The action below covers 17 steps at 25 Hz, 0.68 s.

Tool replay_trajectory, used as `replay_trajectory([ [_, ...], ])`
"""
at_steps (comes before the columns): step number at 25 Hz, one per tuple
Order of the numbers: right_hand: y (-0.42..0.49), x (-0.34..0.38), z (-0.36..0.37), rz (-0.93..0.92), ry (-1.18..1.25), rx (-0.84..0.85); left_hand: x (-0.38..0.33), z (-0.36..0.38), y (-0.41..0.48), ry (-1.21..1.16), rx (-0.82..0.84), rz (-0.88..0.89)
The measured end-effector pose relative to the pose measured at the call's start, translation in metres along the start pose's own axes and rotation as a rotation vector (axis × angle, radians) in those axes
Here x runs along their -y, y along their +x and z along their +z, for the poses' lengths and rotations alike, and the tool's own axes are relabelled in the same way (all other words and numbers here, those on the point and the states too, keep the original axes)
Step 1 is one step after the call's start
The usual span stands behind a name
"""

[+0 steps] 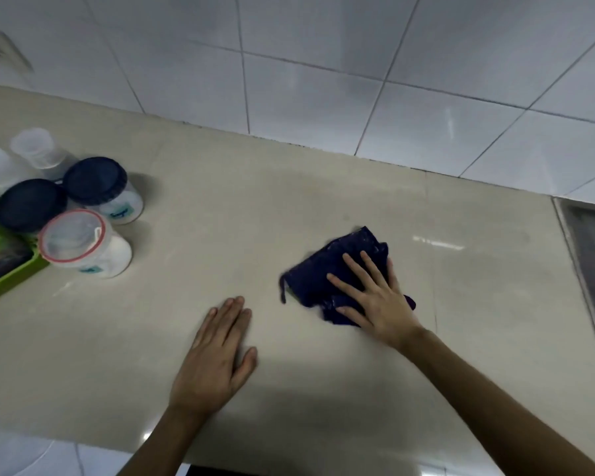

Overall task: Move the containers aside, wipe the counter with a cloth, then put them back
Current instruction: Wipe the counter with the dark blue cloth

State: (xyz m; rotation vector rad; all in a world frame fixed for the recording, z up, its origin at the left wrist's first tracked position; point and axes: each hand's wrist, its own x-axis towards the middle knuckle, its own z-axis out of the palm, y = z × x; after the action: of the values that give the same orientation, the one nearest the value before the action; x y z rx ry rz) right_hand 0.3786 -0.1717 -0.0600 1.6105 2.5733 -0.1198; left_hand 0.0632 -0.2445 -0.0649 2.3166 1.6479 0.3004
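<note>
Head view shows the right hand [375,297] pressed flat, fingers spread, on a crumpled dark blue cloth [327,280] in the middle of the beige stone counter [220,235]. The left hand [217,355] rests open on the bare surface, gripping nothing. Well to the left stand 5 plastic containers, among them 2 dark-lidded white jars [97,187] and 1 red-rimmed clear-lidded jar [79,242]. I'd keep the palm flat and sweep in overlapping passes toward the tiled wall [323,80].

Green tray [12,281], tiled wall [323,80], socket [0,49].
</note>
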Motion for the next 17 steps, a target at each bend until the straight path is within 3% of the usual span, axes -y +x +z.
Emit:
replay_trajectory([
  [3, 0.022, 0.055, 0.013, 0.156, 0.035, -0.070, 0.001, 0.002, -0.001, 0.010, 0.019, -0.006],
  [5, 0.040, 0.078, 0.010, 0.123, 0.073, -0.077, 0.001, 0.001, -0.002, 0.025, 0.028, -0.017],
  [9, 0.042, 0.079, 0.004, 0.019, 0.219, -0.133, 0.001, 0.000, -0.002, 0.025, 0.027, -0.029],
  [17, 0.005, 0.088, 0.009, 0.151, 0.306, -0.245, -0.003, 0.000, -0.002, 0.069, 0.029, -0.012],
])
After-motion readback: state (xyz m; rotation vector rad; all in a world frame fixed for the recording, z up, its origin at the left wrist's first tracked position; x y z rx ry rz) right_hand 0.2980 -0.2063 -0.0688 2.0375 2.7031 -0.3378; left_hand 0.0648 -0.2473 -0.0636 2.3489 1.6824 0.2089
